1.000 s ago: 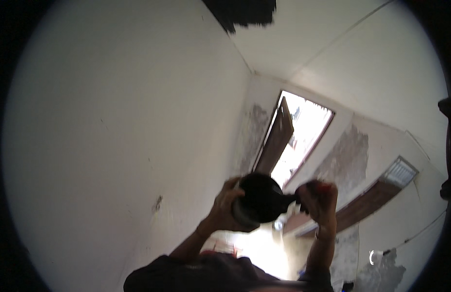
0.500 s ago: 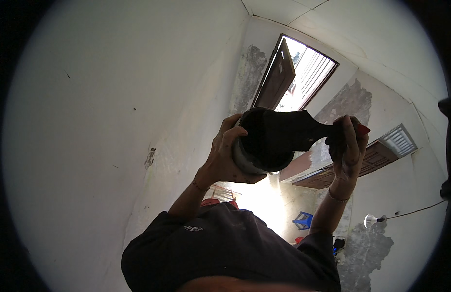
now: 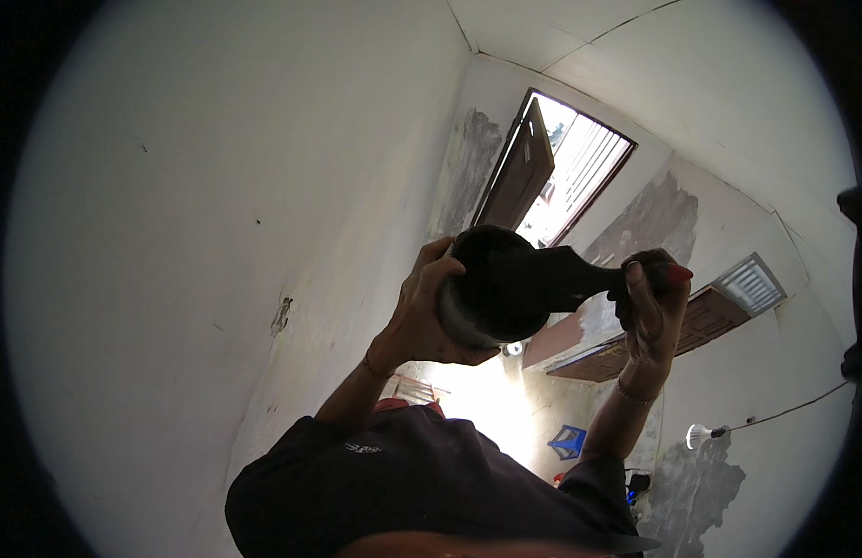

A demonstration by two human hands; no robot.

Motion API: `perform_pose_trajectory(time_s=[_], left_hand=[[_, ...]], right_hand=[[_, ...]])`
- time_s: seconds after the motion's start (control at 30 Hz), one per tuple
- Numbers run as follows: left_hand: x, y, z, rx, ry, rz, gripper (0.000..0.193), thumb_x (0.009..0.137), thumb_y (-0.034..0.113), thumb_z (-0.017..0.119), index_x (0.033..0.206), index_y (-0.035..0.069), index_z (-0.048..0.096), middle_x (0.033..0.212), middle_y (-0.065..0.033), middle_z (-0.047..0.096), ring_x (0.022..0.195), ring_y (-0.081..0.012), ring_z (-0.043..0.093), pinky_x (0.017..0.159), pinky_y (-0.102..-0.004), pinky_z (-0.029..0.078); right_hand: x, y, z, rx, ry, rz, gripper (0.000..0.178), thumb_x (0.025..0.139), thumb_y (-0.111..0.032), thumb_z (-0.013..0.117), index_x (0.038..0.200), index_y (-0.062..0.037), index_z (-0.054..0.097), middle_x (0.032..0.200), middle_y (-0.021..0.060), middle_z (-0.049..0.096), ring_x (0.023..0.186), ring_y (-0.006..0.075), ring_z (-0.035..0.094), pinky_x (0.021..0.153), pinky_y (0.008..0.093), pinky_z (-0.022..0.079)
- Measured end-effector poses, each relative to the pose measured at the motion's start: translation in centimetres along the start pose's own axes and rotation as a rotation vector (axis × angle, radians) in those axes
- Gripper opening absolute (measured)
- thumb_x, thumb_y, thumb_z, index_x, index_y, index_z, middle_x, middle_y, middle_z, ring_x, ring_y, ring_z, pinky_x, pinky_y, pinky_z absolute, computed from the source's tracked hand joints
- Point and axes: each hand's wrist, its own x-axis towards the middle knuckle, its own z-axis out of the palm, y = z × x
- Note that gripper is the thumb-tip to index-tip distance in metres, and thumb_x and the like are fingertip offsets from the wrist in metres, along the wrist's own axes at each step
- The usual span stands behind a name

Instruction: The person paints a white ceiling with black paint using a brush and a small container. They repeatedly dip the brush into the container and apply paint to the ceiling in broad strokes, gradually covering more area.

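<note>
In front of my chest, my left hand point(image 3: 417, 312) grips a round tub point(image 3: 454, 321) from its left side. The thumb lies over the rim, and the fingers wrap underneath. Its opening is tipped toward me, and the inside is too dark to make out the contents. On the right, my right hand point(image 3: 652, 302) is closed round the handle of a wide, flat putty knife point(image 3: 556, 279). That tool is a dark silhouette with a red handle end. Its broad end reaches across the rim into the tub, where the edge is lost in shadow.
A pale wall point(image 3: 217, 232) stretches along my left. Beyond the tub a brown window shutter point(image 3: 519, 177) stands open beside a barred window. A brown door point(image 3: 636, 353), a blue stool point(image 3: 568, 442) and a hanging light bulb point(image 3: 699, 436) are on the right. Grey patches mark the walls.
The room, tub and both hands sit slightly lower and further left in the picture. The putty knife's broad part looks narrower, its angle slightly changed. Both grips remain.
</note>
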Motion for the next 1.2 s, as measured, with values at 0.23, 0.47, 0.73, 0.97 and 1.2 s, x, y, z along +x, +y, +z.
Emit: perform_pose_trajectory(time_s=[0.23, 0.47, 0.73, 0.97, 1.2], left_hand=[[0.4, 0.2, -0.6, 0.012, 0.018, 0.041, 0.112, 0.051, 0.043, 0.101, 0.139, 0.020, 0.036, 0.144, -0.0297, 0.043, 0.128, -0.0506, 0.054, 0.101, -0.0550, 0.053], [0.2, 0.2, -0.9, -0.004, 0.016, 0.021, 0.113, 0.051, 0.043, 0.101, 0.139, 0.020, 0.036, 0.142, -0.0284, 0.044, 0.127, -0.0494, 0.054, 0.099, -0.0552, 0.052], [0.3, 0.2, -0.9, -0.004, 0.049, 0.010, 0.115, 0.049, 0.043, 0.102, 0.140, 0.018, 0.036, 0.141, -0.0283, 0.044, 0.126, -0.0486, 0.054, 0.099, -0.0548, 0.053], [0.3, 0.1, -1.0, 0.046, 0.041, 0.005, 0.115, 0.049, 0.043, 0.102, 0.140, 0.018, 0.036, 0.141, -0.0291, 0.044, 0.126, -0.0499, 0.054, 0.099, -0.0557, 0.053], [0.2, -0.5, -0.6, 0.031, 0.042, 0.001, 0.113, 0.050, 0.045, 0.102, 0.139, 0.016, 0.038, 0.141, -0.0311, 0.046, 0.128, -0.0514, 0.053, 0.100, -0.0588, 0.051]], right_hand=[[0.4, -0.4, 0.3, -0.176, -0.089, -0.220, 0.024, 0.088, -0.015, 0.084, 0.101, 0.0019, 0.073, 0.075, 0.0090, 0.074, 0.057, 0.0100, 0.068, 0.044, 0.0206, 0.048], [0.5, -0.8, 0.1, -0.077, -0.290, -0.030, 0.031, 0.079, -0.008, 0.088, 0.104, 0.0038, 0.074, 0.085, 0.0116, 0.076, 0.072, 0.0149, 0.075, 0.057, 0.0257, 0.060], [0.5, -1.3, -0.2, -0.021, -0.287, -0.126, 0.033, 0.078, -0.013, 0.091, 0.099, 0.0041, 0.072, 0.082, 0.0101, 0.075, 0.071, 0.0148, 0.073, 0.061, 0.0275, 0.060], [0.5, -1.2, -0.5, -0.143, -0.135, -0.094, 0.020, 0.085, -0.007, 0.084, 0.098, 0.0018, 0.071, 0.085, 0.0096, 0.075, 0.073, 0.0152, 0.073, 0.068, 0.0293, 0.061], [1.0, 0.3, -0.2, -0.222, -0.130, -0.251, 0.025, 0.080, 0.001, 0.084, 0.103, -0.0006, 0.072, 0.094, 0.0120, 0.077, 0.084, 0.0178, 0.076, 0.076, 0.0312, 0.063]])
